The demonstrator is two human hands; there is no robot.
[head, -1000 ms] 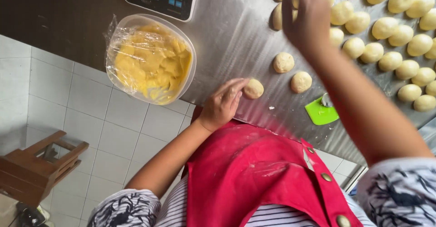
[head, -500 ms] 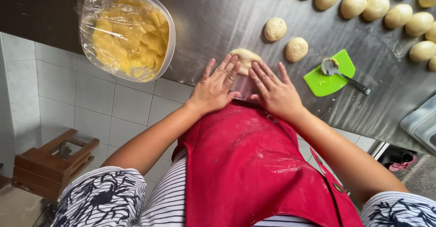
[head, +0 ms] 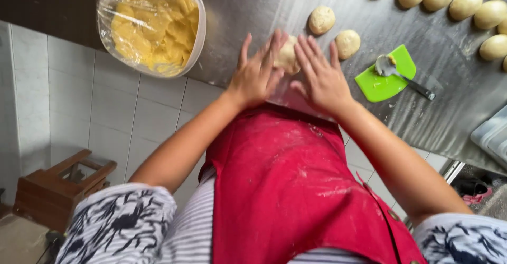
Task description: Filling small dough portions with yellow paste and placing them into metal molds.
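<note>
My left hand [head: 257, 72] and my right hand [head: 320, 75] lie side by side on the steel table [head: 253, 15], fingers spread, both touching one pale piece of dough [head: 287, 56] between their fingertips. The dough looks flattened and is partly covered by the fingers. Two rough dough balls [head: 321, 20] sit just beyond it. A green scraper [head: 384, 80] with a metal spoon [head: 404, 76] lying on it rests to the right of my right hand.
A clear plastic bowl [head: 150, 25] of yellow filling, covered in film, stands at the left. A row of smooth dough balls [head: 457, 4] runs along the far right. A wooden stool [head: 58, 187] stands on the tiled floor below. I wear a red apron [head: 288, 190].
My right hand came back from the far row of dough balls and joined the left on the dough piece. The view shifted, so the scale has left the frame.
</note>
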